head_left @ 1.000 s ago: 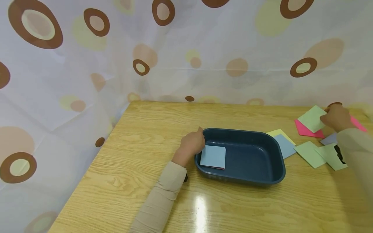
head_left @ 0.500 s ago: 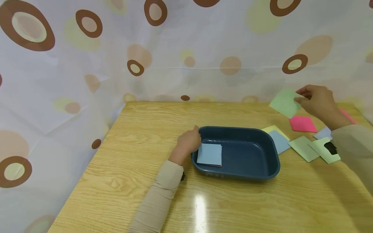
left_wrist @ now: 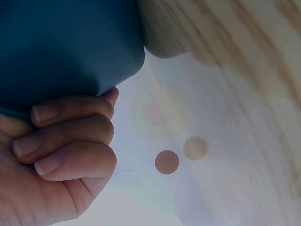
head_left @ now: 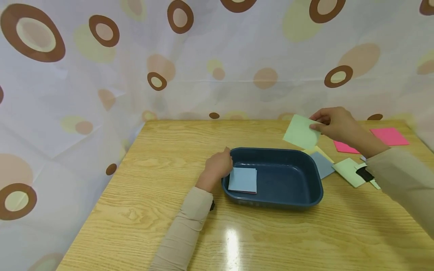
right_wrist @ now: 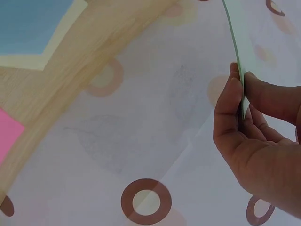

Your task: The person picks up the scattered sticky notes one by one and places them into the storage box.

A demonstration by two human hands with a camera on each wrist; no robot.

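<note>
My left hand (head_left: 218, 164) grips the left rim of a dark blue rectangular tray (head_left: 286, 186); in the left wrist view its curled fingers (left_wrist: 70, 134) lie against the tray's wall. A stack of square sticky notes (head_left: 242, 180), light blue on top, lies in the tray's left end. Up in the air behind the tray's far right corner, my right hand (head_left: 340, 126) pinches a light green square sticky note (head_left: 301, 131) by one edge. The right wrist view shows this note (right_wrist: 235, 35) edge-on between thumb and fingers.
Right of the tray lie a blue note (head_left: 322, 165) over a yellow one (head_left: 318, 151), and a green note (head_left: 349, 172). Pink notes (head_left: 390, 136) lie farther back, partly behind the right arm. A patterned curtain (head_left: 237, 56) hangs along the table's back edge.
The right hand has lifted the green note off the pink one and carried it left towards the tray. The left hand stays on the tray rim. The head view has shifted slightly.
</note>
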